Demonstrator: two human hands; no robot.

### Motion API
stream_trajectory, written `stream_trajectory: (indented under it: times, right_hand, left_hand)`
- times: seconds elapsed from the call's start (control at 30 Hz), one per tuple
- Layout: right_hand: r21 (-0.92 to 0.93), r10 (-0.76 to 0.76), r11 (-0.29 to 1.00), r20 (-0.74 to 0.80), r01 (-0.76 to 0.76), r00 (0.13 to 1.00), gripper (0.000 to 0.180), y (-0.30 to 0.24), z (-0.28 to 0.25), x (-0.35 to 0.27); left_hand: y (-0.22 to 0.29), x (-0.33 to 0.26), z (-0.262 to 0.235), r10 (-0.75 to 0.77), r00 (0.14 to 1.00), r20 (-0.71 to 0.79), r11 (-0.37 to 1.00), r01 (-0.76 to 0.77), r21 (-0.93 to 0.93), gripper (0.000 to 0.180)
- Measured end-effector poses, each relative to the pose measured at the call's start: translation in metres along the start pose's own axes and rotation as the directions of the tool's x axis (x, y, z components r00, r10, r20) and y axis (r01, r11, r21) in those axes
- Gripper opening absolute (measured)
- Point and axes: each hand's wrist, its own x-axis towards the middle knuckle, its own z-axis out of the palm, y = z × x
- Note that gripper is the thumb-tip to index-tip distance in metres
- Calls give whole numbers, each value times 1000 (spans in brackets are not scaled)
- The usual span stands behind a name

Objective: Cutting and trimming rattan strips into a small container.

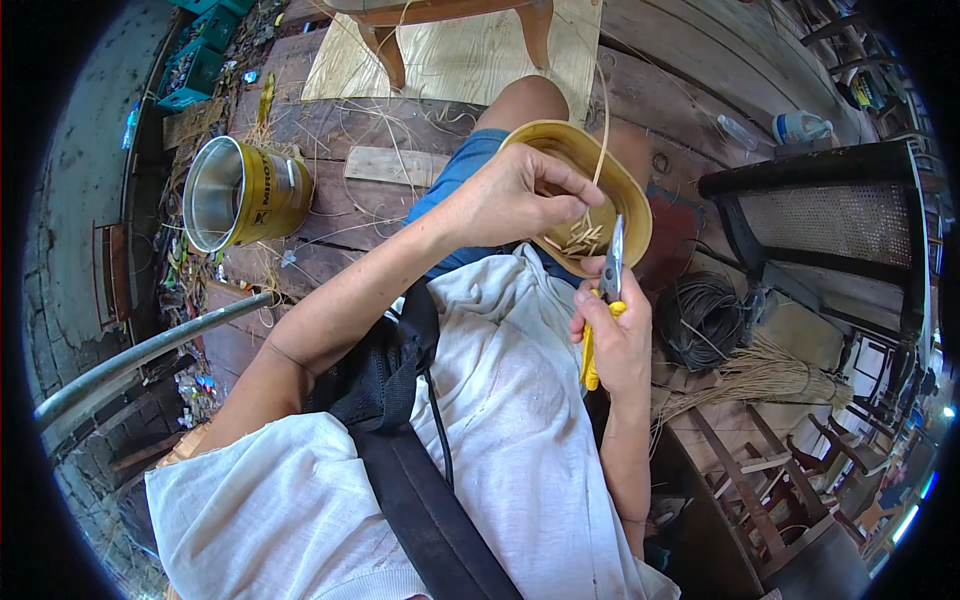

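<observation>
My left hand (510,195) rests on the rim of a yellow bowl (630,195) that sits on my lap, its fingers pinched on a thin cane strand (601,120) that curves upward. Small pale cane pieces (578,240) lie inside the bowl. My right hand (615,335) grips a pair of yellow-handled pliers (603,295), whose metal jaws point up toward the bowl's near edge. A white shirt and a black strap fill the lower middle of the view.
A yellow metal can (245,192) lies on its side on the wooden planks at left. A coil of dark wire (703,318) and a bundle of straw-like fibre (760,378) lie at right. A dark cane-seated chair (830,215) stands at right, a plastic bottle (800,126) beyond it.
</observation>
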Motion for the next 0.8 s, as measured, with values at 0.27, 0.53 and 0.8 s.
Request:
stream_trajectory:
  times: [0.27, 0.53, 0.8]
  right_hand:
    - [-150, 11, 989, 144, 11, 989, 37, -1, 6, 6]
    - [-217, 11, 976, 166, 26, 986, 37, -9, 8, 6]
    - [-281, -72, 953, 144, 110, 987, 23, -13, 11, 12]
  left_hand:
    - [9, -5, -4, -108, 994, 10, 962, 107, -253, 20]
    - [4, -7, -3, -56, 998, -17, 976, 51, -214, 28]
    - [3, -10, -2, -47, 990, 132, 969, 78, -234, 50]
